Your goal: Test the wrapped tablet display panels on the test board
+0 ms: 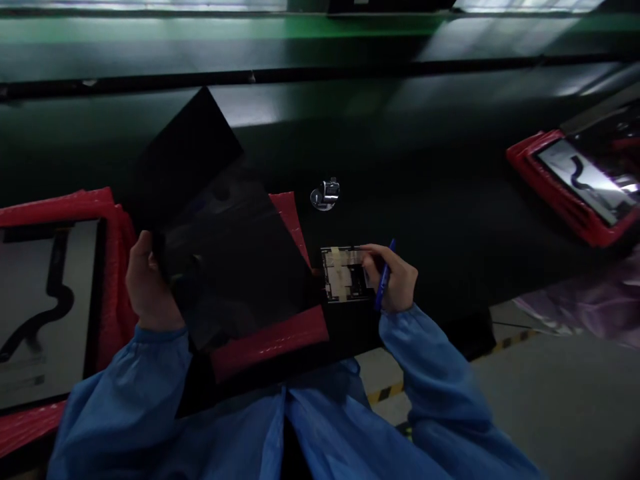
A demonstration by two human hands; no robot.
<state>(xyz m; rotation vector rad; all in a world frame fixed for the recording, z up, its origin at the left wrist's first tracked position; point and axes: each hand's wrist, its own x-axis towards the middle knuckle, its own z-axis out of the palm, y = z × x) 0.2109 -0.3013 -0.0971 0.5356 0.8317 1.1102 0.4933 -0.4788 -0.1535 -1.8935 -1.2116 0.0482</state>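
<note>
My left hand is closed on the left edge of a dark glossy panel, which is tilted up. A plain black sheet-like part extends from its upper left; whether the two are joined I cannot tell. Under the panel lies a red foam sheet. My right hand is closed with a blue pen held between its fingers. Its fingertips touch the right side of a small flat electronic part with strips of yellowish tape, lying on the dark table.
A small silver tally counter sits beyond the electronic part. On the left, a display panel with a black flex cable rests on stacked red foam. Another display lies on red foam at right, near a person's pale sleeve.
</note>
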